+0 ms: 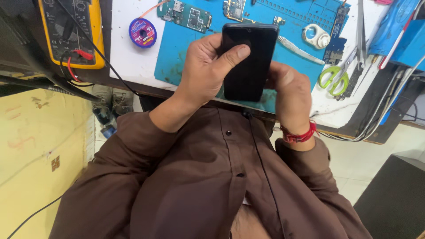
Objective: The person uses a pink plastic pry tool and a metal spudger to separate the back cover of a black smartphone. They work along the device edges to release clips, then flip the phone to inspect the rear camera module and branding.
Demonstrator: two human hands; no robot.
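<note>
Black and glossy, the phone (pixel 248 59) sits upright between our hands above the blue mat (pixel 177 66) on the surface, left hand (pixel 206 71) clamping its edge with the thumb across, right hand (pixel 290 90) apparently gripping from behind to steady it.

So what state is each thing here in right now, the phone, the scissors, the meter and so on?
Black phone: screen dark, held upright over the bench edge.
Left hand: gripping the phone, thumb across its face.
Right hand: gripping the phone's lower side.
Green-handled scissors: lying closed.
Yellow multimeter: leads plugged in.
Circuit board: bare, lying on blue mat.
</note>
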